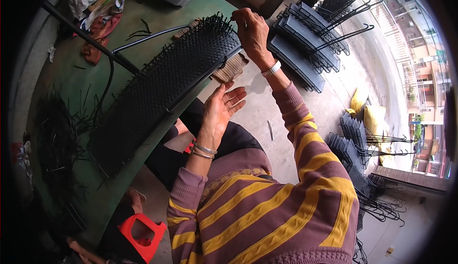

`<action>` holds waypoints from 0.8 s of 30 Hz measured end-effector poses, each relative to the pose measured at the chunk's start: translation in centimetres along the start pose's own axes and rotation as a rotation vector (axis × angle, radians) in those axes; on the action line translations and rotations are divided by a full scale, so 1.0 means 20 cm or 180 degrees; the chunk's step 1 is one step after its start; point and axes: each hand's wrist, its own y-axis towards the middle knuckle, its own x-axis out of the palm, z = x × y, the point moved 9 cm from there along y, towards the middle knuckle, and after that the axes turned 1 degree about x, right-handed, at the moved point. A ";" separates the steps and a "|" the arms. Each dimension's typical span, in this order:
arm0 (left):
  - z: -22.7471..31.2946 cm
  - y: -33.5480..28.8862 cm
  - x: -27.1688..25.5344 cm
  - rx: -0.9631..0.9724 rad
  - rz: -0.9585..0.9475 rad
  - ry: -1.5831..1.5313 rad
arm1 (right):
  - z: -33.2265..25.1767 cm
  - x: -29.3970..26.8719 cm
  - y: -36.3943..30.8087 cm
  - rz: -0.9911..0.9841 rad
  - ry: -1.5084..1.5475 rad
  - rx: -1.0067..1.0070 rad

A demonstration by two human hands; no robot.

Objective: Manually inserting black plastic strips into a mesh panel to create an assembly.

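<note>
A person in a striped maroon-and-yellow sweater (267,206) holds the left hand (220,107) open, fingers released, beside the near edge of a black woven mesh panel (162,89) lying on a green table (90,80). Farther off, the right hand (252,34) pinches the panel's far corner; finished panels (305,44) are stacked beyond.

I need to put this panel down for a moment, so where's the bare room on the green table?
Green table: bare between the black rod and the woven panel. Crowded at its left edge with loose black strips, and at the far corner with rags. Bare concrete floor lies beside the right hand.
</note>
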 end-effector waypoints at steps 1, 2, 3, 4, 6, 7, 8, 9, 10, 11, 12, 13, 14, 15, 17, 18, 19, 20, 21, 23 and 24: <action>0.00 -0.01 0.00 -0.0001 -0.0002 -0.0006 | 0.00 0.01 -0.01 -0.0038 -0.0068 -0.0003; 0.00 -0.02 0.00 0.0003 0.0034 0.0030 | 0.01 0.01 -0.02 -0.0040 -0.0069 -0.0007; 0.00 -0.03 0.00 0.0008 0.0070 0.0068 | 0.02 0.03 -0.03 -0.0204 -0.0139 0.0088; 0.00 -0.03 -0.01 0.0016 0.0070 0.0061 | 0.04 0.05 -0.04 -0.0369 -0.0205 0.0177; 0.00 -0.04 -0.03 0.0060 0.0127 0.0076 | 0.02 0.06 -0.05 -0.0368 -0.0294 0.0096; 0.00 -0.05 -0.03 0.0074 0.0132 0.0072 | 0.01 0.06 -0.05 -0.0365 -0.0382 0.0025; 0.00 -0.06 -0.03 0.0114 0.0126 0.0101 | 0.03 0.08 -0.06 -0.0526 -0.0387 0.0124; 0.01 -0.06 -0.03 0.0159 0.0119 0.0131 | 0.03 0.09 -0.05 -0.0521 -0.0370 0.0109; 0.01 -0.07 -0.03 0.0170 0.0114 0.0123 | 0.03 0.11 -0.05 -0.0664 -0.0546 0.0085; 0.02 -0.07 -0.02 0.0203 0.0071 0.0162 | 0.04 0.13 -0.05 -0.0804 -0.0719 0.0055; 0.03 -0.08 -0.02 0.0246 0.0029 0.0202 | 0.04 0.13 -0.04 -0.0796 -0.0706 0.0030; 0.04 -0.11 -0.03 0.0285 0.0059 0.0192 | 0.01 0.13 -0.04 -0.0686 -0.0686 0.0085; 0.07 -0.16 -0.04 0.0362 0.0082 0.0193 | -0.02 0.12 -0.04 -0.0574 -0.0655 0.0135; 0.11 -0.20 -0.06 0.0451 0.0112 0.0192 | -0.05 0.12 -0.05 -0.0603 -0.0628 0.0059; 0.17 -0.29 -0.12 0.0772 0.0286 0.0247 | -0.15 0.09 -0.07 -0.0611 -0.0465 -0.0165; 0.22 -0.35 -0.16 0.1019 0.0427 0.0318 | -0.18 0.08 -0.09 -0.0644 -0.0226 -0.0146; 0.27 -0.41 -0.16 0.1255 0.0523 0.0228 | -0.23 0.07 -0.12 -0.0688 0.0029 -0.0137; 0.31 -0.46 -0.19 0.1539 0.0575 0.0270 | -0.30 0.09 -0.17 -0.0905 0.0167 -0.0119; 0.35 -0.50 -0.23 0.1814 0.0613 0.0305 | -0.37 0.11 -0.24 -0.1130 0.0275 -0.0123; 0.46 -0.66 -0.29 0.2458 0.1067 0.0623 | -0.61 0.16 -0.39 -0.1344 0.0161 -0.0914; 0.52 -0.75 -0.31 0.2864 0.1248 0.0788 | -0.70 0.19 -0.46 -0.1552 0.0030 -0.1111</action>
